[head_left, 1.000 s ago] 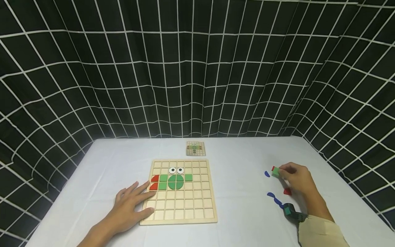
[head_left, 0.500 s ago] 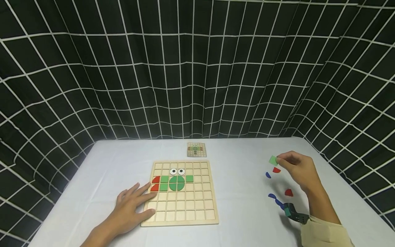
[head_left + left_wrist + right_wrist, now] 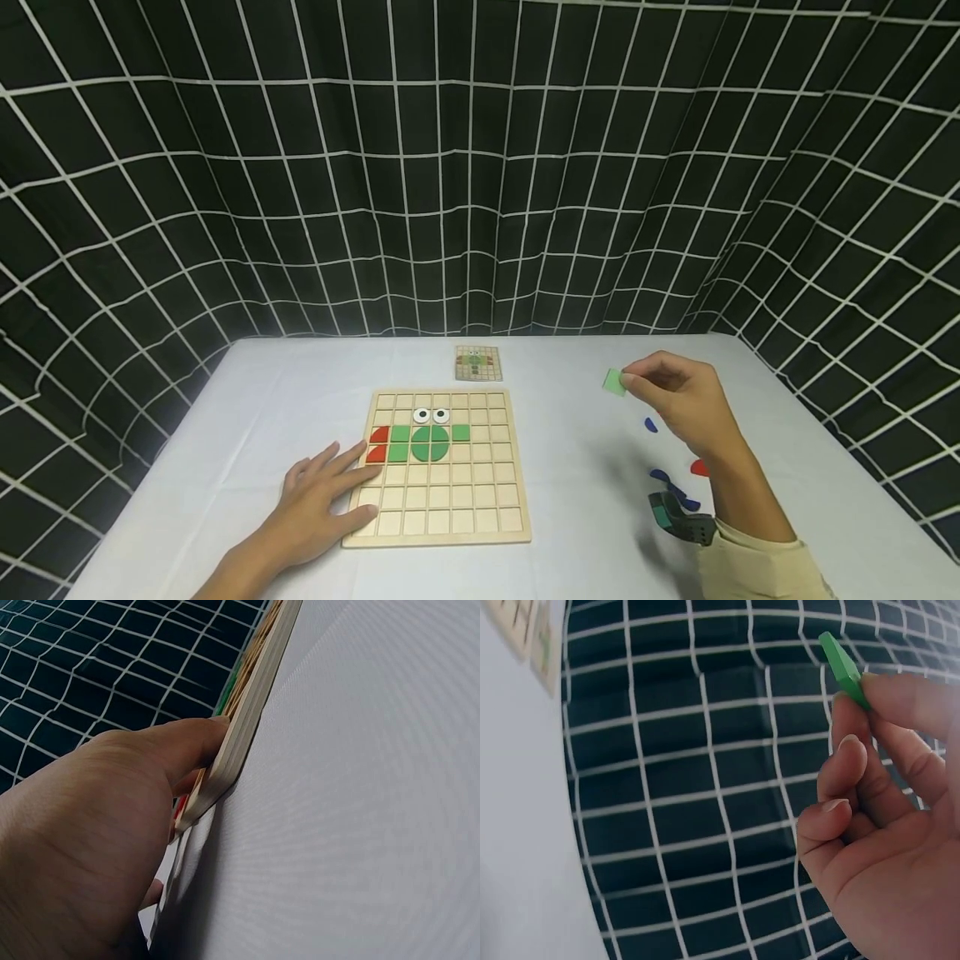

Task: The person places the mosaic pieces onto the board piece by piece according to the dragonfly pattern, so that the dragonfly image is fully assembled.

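Note:
My right hand (image 3: 686,404) pinches a light green square tile (image 3: 613,382) between thumb and fingertips, above the table right of the board. In the right wrist view the tile (image 3: 844,669) appears nearly edge-on, with the other fingers curled below it. Spread across the left edge of the wooden grid board (image 3: 442,500), my left hand (image 3: 318,500) rests with fairly straight fingers; its thumb touches the near left corner. On the board lie red curved pieces (image 3: 380,435), light green squares (image 3: 400,433), a dark green circle (image 3: 430,443) and two eye discs (image 3: 422,416).
A small pattern card (image 3: 477,364) lies behind the board. On the right are blue half-round pieces (image 3: 651,425) and a red piece (image 3: 699,468) partly behind the right forearm. A dark wrist device (image 3: 681,518) hangs over some blue pieces. A black grid curtain (image 3: 480,167) surrounds the white table.
My right hand has lifted the green tile off the table and carried it left towards the board. A red piece beside it stayed behind on the table. My left hand has kept its place.

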Tool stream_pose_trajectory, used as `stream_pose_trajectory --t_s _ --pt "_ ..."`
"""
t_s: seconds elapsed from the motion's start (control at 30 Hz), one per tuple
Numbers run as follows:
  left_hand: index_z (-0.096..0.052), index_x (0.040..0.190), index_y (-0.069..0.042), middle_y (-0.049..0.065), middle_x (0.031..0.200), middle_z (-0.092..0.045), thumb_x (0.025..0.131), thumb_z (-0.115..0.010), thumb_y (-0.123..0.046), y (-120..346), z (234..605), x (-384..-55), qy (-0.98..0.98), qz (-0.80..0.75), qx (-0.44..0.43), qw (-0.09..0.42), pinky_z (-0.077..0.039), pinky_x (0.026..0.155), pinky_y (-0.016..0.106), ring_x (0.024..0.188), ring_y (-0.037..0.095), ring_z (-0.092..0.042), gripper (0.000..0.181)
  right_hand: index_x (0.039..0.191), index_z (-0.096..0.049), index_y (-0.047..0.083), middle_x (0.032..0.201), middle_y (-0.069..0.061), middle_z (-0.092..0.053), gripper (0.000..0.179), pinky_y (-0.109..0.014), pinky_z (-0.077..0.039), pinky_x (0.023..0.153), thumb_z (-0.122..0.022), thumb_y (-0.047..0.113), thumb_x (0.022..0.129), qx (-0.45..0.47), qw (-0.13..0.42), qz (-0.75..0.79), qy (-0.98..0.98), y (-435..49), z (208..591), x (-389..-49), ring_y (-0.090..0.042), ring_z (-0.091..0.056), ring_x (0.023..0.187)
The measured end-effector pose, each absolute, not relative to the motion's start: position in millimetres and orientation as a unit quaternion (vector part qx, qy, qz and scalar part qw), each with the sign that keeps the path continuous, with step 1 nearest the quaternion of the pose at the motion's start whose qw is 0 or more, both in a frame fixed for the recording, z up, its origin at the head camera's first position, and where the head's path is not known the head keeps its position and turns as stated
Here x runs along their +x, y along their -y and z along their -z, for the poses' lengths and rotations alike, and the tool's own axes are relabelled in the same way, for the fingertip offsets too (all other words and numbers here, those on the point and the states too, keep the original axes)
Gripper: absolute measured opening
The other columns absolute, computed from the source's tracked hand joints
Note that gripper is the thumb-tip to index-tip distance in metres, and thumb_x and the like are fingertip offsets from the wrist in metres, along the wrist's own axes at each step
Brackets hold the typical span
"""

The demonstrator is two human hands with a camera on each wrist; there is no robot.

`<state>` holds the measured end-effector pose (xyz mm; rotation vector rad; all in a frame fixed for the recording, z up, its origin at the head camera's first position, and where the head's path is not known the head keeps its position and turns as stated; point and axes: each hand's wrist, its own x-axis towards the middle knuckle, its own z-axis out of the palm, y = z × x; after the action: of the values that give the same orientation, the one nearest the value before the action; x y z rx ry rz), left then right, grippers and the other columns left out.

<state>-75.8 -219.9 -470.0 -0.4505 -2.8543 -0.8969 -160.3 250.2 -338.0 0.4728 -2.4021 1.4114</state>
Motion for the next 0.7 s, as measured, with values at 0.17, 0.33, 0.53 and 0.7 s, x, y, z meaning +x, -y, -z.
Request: stream_pose_trajectory --t_s 0.17,0.33,0.53,0.7 --pt "-0.077 0.137 -0.016 0.011 0.163 -0.053 0.095 -0.082 -0.043 221.0 469.3 -75.4 0.941 0.298 -0.149 0.06 -0.015 0.115 0.078 0.153 0.053 -0.034 0.051 0.099 -0.078 -0.006 0.098 -0.014 -0.078 0.005 -0.023 -0.058 0.076 -0.075 -0.009 0.096 0.201 0.146 -0.517 0.819 -226.4 337.3 -158.4 -0.014 -0.073 0.084" --pt "-0.077 0.138 -0.016 0.011 0.164 -0.052 0.095 -0.082 -0.044 221.3 469.1 -75.5 0.941 0.301 -0.146 0.056 -0.014 0.116 0.078 0.153 0.053 -0.033 0.051 0.096 -0.079 -0.004 0.096 -0.015 -0.078 0.008 -0.026 -0.058 0.076 -0.075 -0.011 0.095 0.223 0.133 -0.529 0.808 -198.1 342.4 -160.5 -0.016 -0.072 0.084" --pt "-0.077 0.138 -0.016 0.01 0.164 -0.052 0.095 -0.081 -0.044 221.3 470.7 -76.2 0.941 0.3 -0.147 0.055 -0.014 0.116 0.078 0.154 0.053 -0.033 0.052 0.095 -0.08 -0.002 0.095 -0.009 -0.077 0.011 -0.031 -0.058 0.078 -0.074 -0.011 0.095 0.223 0.076 -0.547 0.803 -164.5 357.5 -165.9 -0.022 -0.071 0.087" --pt "-0.076 0.138 -0.017 0.01 0.164 -0.052 0.095 -0.08 -0.046 220.2 471.0 -76.9 0.942 0.297 -0.146 0.051 -0.015 0.116 0.078 0.154 0.052 -0.033 0.052 0.096 -0.08 -0.001 0.097 -0.008 -0.077 0.008 -0.036 -0.059 0.082 -0.075 -0.007 0.096 0.236 0.045 -0.548 0.801 -144.9 370.5 -170.5 -0.023 -0.073 0.092"
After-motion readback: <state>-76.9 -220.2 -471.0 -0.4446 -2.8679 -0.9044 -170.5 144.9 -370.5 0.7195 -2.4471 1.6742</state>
